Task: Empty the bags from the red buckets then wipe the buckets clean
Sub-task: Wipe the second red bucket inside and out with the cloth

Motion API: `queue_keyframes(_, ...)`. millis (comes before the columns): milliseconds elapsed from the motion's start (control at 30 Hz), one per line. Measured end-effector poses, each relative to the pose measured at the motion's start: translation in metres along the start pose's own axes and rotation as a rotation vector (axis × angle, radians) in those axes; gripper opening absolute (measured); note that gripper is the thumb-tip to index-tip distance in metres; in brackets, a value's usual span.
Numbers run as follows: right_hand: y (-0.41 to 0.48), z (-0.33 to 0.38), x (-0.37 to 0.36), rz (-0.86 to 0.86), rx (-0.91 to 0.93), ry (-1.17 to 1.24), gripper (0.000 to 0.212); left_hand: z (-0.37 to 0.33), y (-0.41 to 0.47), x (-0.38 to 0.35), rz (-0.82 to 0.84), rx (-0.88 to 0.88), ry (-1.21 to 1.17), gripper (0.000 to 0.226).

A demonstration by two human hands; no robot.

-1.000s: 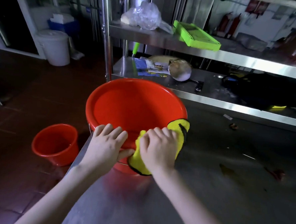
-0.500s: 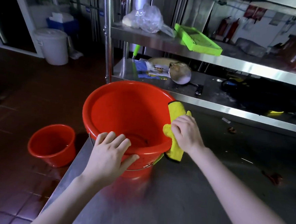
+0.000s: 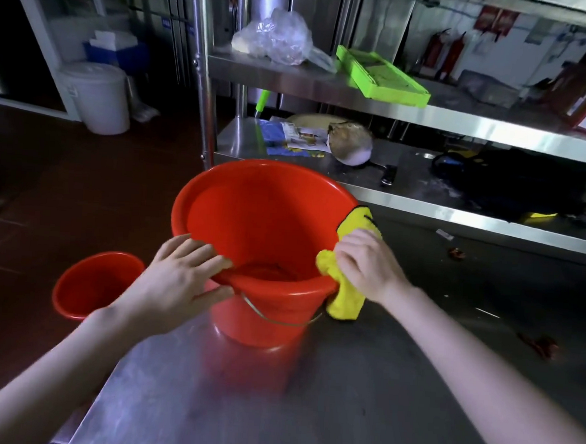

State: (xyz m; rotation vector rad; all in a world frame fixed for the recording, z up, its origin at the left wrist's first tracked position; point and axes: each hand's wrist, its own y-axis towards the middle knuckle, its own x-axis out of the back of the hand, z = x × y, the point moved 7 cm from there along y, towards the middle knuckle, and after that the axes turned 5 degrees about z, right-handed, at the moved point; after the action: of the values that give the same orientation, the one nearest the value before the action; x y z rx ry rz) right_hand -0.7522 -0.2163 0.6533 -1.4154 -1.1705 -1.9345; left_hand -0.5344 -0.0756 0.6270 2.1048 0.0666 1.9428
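A large red bucket (image 3: 267,227) with a wire handle stands upright on the steel table (image 3: 342,396), and nothing lies inside it. My left hand (image 3: 182,276) grips its near left rim, fingers over the lip and thumb outside. My right hand (image 3: 368,264) presses a yellow cloth (image 3: 345,300) with dark trim against the outside of the bucket's right wall, its fingers curled on the cloth. A smaller red bucket (image 3: 92,285) stands on the floor to the left, below the table's edge.
A steel rack behind the table carries a clear plastic bag (image 3: 278,39) and a green tray (image 3: 383,76) on its upper shelf, papers and a pan lower down. A white lidded bin (image 3: 97,96) stands on the red tile floor at far left. Small red scraps (image 3: 538,346) lie on the table.
My right hand carried the yellow cloth from the near rim round to the bucket's right side and down its outer wall. My left hand slid left along the rim.
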Motion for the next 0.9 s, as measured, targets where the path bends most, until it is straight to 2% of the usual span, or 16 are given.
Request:
queue_keyframes(100,0.011,-0.036,-0.003,0.018,-0.107,-0.012,0.031,-0.015,0.010,-0.005,-0.059,-0.006,-0.004,0.050)
queue_keyframes(167,0.013,-0.045,-0.006,-0.036,-0.220,0.041,0.027,-0.028,0.016,-0.007,-0.111,0.014,0.011,0.049)
queue_keyframes(233,0.008,-0.038,-0.004,-0.133,-0.325,0.059,0.029,-0.031,0.017,-0.005,-0.153,0.022,0.030,0.047)
queue_keyframes(333,-0.005,0.009,-0.010,-0.274,-0.409,-0.060,0.033,-0.038,0.020,-0.007,-0.160,0.029,0.034,0.047)
queue_keyframes(467,-0.009,0.067,-0.024,-0.314,-0.357,-0.115,0.032,-0.053,0.023,-0.013,-0.163,0.069,0.039,0.046)
queue_keyframes(533,-0.006,0.060,-0.020,-0.307,-0.205,-0.094,0.030,-0.055,0.023,-0.015,-0.182,0.092,0.020,0.045)
queue_keyframes(633,0.003,0.024,-0.010,-0.127,0.016,-0.053,0.028,-0.058,0.022,-0.018,-0.211,0.100,-0.023,0.040)
queue_keyframes(700,0.012,-0.013,-0.005,0.009,-0.037,-0.037,0.029,-0.060,0.021,-0.019,-0.228,0.095,-0.039,0.039)
queue_keyframes(767,0.015,-0.039,-0.004,0.063,-0.148,-0.001,0.029,-0.060,0.021,-0.019,-0.232,0.110,-0.041,0.039)
queue_keyframes(900,0.009,-0.014,-0.008,-0.069,-0.259,-0.022,0.042,-0.064,0.025,-0.018,-0.188,0.150,0.006,0.040)
